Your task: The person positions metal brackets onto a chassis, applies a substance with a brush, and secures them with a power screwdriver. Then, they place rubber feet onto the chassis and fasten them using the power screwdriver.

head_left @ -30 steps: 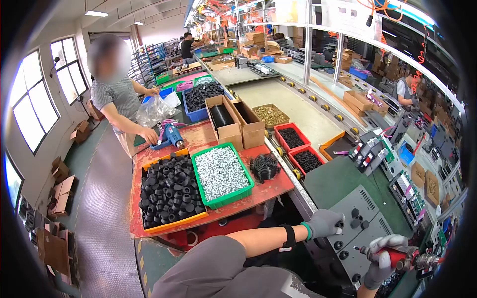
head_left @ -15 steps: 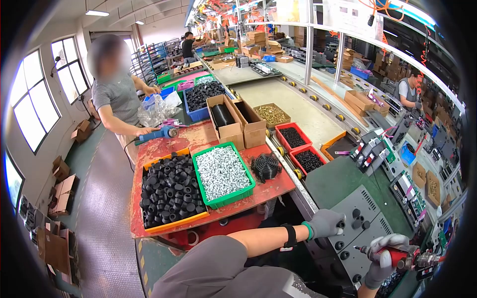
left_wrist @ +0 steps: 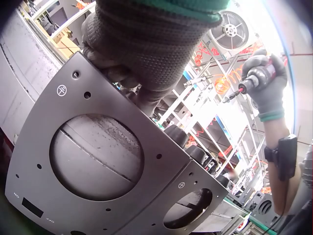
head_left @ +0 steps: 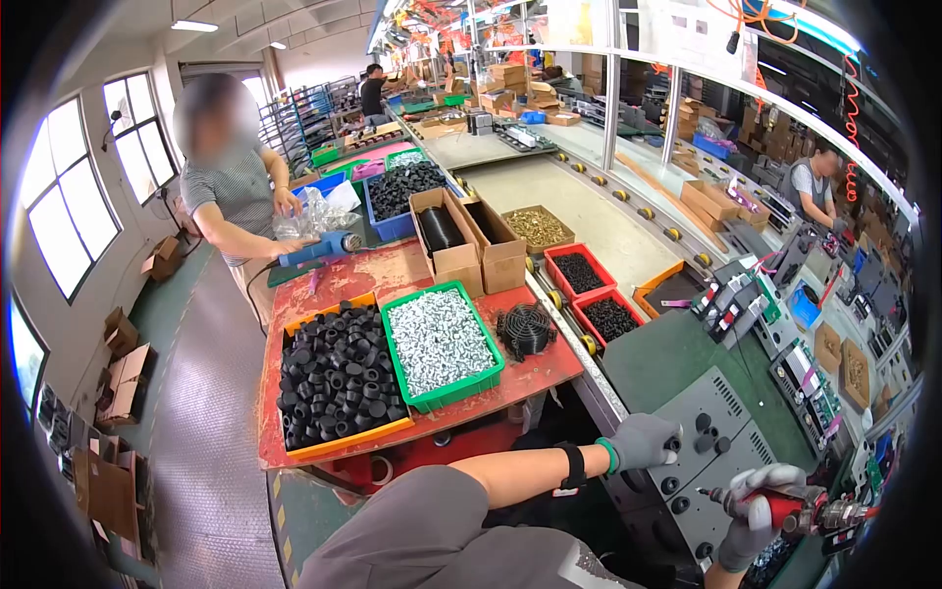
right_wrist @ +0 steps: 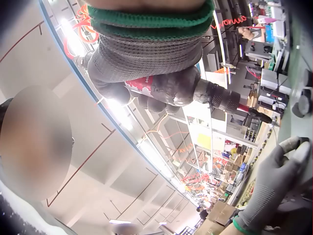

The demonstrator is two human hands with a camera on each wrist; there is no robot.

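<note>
My gloved left hand is at the left edge of a grey metal panel, pinching a black rubber foot against its top. Gripped in my gloved right hand is a red power screwdriver. Its bit points toward the left hand and is held above the panel. Several loose black rubber feet stand on the panel, and others sit along its near side. The left wrist view shows the panel's side wall with large round cutouts; the left fingertips are hidden behind its upper edge.
Left of the conveyor, a red table bears an orange bin of black rubber feet, a green bin of small silver parts and a black coil. Red bins and open cartons stand beyond. A person holds a blue heat gun.
My hands, the screwdriver and the panel stay almost still. The person at the left has lifted the blue heat gun from the table and levelled it. A worker at the far right has shifted.
</note>
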